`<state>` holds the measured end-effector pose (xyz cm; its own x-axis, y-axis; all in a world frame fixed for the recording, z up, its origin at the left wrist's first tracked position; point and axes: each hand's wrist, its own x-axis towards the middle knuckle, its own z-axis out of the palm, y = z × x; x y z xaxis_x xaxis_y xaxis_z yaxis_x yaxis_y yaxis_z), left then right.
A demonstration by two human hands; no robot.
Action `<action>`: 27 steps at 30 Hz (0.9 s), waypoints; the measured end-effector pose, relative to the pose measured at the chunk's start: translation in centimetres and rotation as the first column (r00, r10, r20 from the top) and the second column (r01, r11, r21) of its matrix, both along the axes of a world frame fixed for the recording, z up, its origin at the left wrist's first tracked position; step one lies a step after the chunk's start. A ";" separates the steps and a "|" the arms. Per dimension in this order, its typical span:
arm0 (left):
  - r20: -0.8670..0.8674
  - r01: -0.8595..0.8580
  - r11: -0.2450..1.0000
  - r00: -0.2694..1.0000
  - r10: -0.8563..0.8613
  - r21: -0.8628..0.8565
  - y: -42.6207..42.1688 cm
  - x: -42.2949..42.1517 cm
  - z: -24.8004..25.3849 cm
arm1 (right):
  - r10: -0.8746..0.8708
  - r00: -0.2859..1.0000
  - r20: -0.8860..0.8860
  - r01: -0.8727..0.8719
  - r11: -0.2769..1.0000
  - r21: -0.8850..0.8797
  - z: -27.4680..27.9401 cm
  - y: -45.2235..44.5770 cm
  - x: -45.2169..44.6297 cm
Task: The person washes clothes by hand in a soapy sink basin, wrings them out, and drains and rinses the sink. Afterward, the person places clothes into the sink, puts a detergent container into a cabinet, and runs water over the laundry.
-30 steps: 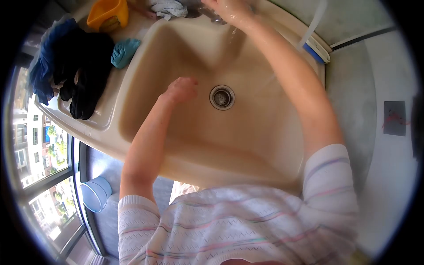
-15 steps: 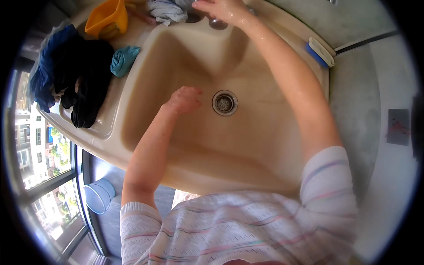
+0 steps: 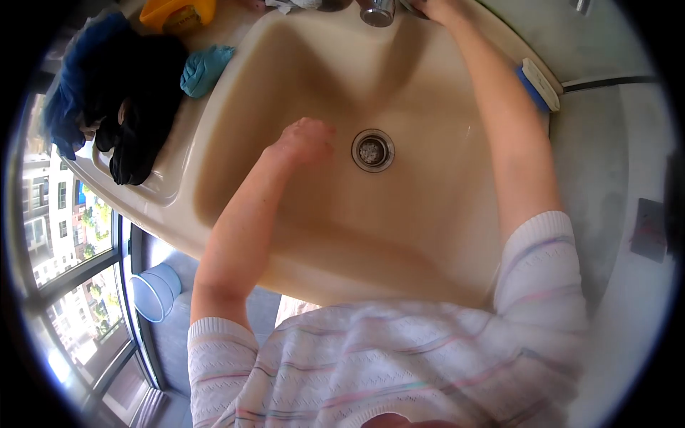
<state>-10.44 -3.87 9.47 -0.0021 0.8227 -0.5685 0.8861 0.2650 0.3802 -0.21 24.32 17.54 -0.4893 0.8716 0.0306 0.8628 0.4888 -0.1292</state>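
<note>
My left hand (image 3: 305, 140) hangs over the left part of the beige sink basin (image 3: 428, 207). Its fingers droop in a loose bend, a little apart, and nothing shows in them. To its right, on the basin floor, lies the round metal drain (image 3: 372, 150). My right hand (image 3: 437, 10) is at the top edge of the view, partly cut off, with its fingers on the metal faucet handle (image 3: 412, 8). Beside that, the chrome faucet spout (image 3: 377, 14) points down over the basin. No water stream is visible.
Dark and blue clothes (image 3: 135, 100) lie heaped on the left ledge, with a teal cloth (image 3: 205, 70) beside them. Behind are a yellow container (image 3: 175, 14) and a pale cloth (image 3: 292, 4). A blue-and-white brush (image 3: 539, 85) rests on the right rim. A light-blue bucket (image 3: 157, 291) stands on the floor.
My right hand has moved right, from above the faucet spout to the faucet handle. My left hand stays over the basin. The view has tilted slightly, so the far items sit higher.
</note>
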 end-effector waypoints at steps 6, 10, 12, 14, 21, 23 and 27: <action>0.009 -0.029 0.999 1.000 0.029 0.020 -0.1 -0.1 -0.4 | 0.097 0.876 -0.472 -0.204 0.962 -0.183 -4.6 0.1 3.9; 0.038 -0.041 0.999 0.998 0.041 -0.005 -0.1 0.0 -0.1 | -0.605 0.511 -0.611 -0.550 0.316 -0.773 -11.8 -7.1 10.7; 0.044 -0.034 0.999 0.998 0.034 -0.003 0.0 0.1 0.2 | -0.888 0.358 -0.287 -0.573 0.034 -0.819 -16.9 -11.5 12.0; 0.046 -0.050 0.999 0.998 0.050 -0.006 -0.1 0.3 0.7 | -0.957 0.261 -0.129 -0.530 -0.031 -0.847 -21.1 -15.1 12.9; 0.079 -0.088 0.996 0.993 0.086 0.016 -0.3 -0.1 0.1 | -0.860 0.479 -0.174 -0.219 0.074 -0.973 -25.8 -17.2 12.8; 0.084 -0.077 0.997 0.994 0.077 0.007 -0.3 -0.1 0.0 | -0.657 0.707 -0.261 -0.031 0.340 -0.940 -25.3 -17.3 11.9; 0.059 -0.062 0.998 0.996 0.063 -0.014 -0.2 -0.2 0.2 | -0.277 0.903 -0.328 0.048 0.824 -0.564 -27.8 -18.8 10.7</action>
